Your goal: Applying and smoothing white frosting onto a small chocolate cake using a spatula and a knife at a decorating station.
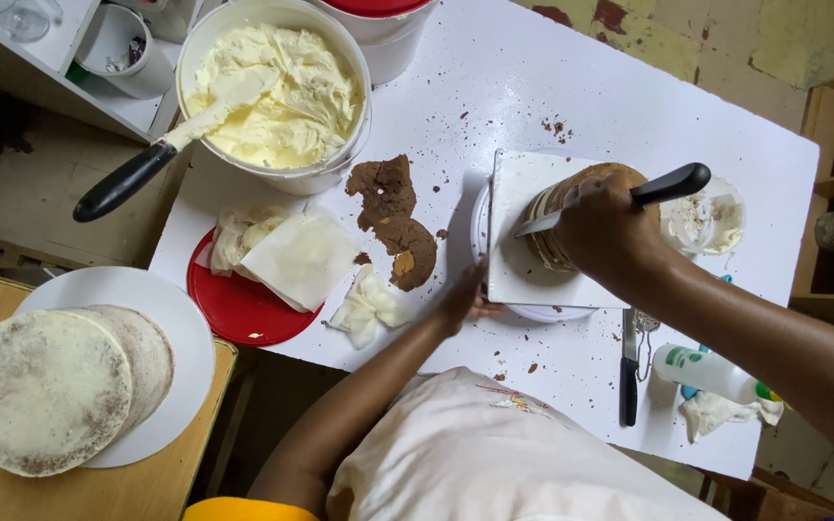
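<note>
We see the round brown layered cake on a square white board atop a white turntable, near the right end of the white table. Our right hand is clenched round a black-handled palette knife, its blade against the cake's side. Our left hand, fingers spread, touches the board's near edge. Brown cake trimmings lie mid-table; a white bucket of pale buttercream stands at the far left corner.

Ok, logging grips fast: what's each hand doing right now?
Left hand: open, on the white board's edge.
Right hand: closed on the black-handled spatula, against the cake.
</note>
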